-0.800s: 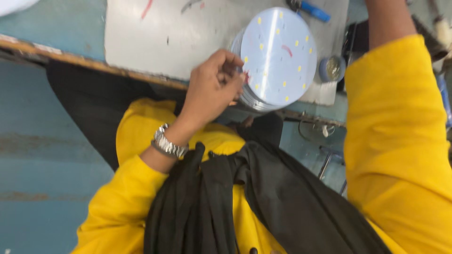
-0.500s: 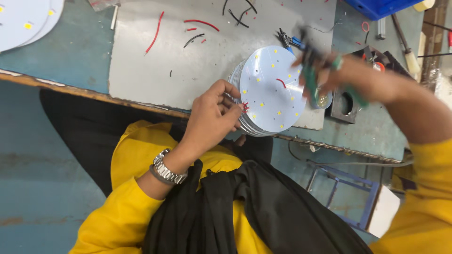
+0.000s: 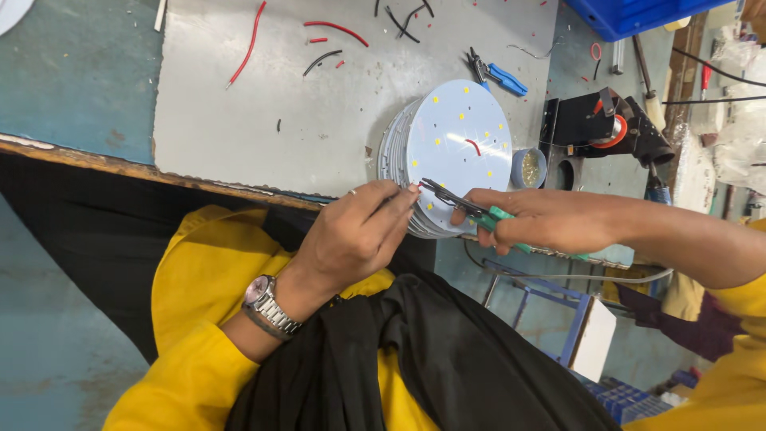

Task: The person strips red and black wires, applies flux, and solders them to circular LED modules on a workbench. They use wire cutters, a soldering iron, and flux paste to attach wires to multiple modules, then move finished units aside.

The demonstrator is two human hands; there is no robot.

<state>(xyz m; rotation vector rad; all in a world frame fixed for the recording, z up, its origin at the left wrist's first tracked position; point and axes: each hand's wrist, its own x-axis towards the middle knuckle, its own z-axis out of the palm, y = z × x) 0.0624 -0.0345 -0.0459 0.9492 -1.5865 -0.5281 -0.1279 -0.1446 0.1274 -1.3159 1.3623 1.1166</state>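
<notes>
Resting at the near edge of the grey work mat (image 3: 319, 120), a stack of round white LED boards (image 3: 455, 148) lies just beyond both hands. Reaching in from the lap, the left hand (image 3: 355, 235) has its fingers pinched shut on a small red wire end (image 3: 414, 188). Coming from the right, the right hand (image 3: 542, 219) is closed around green-handled cutters (image 3: 467, 209), whose tips meet that wire.
</notes>
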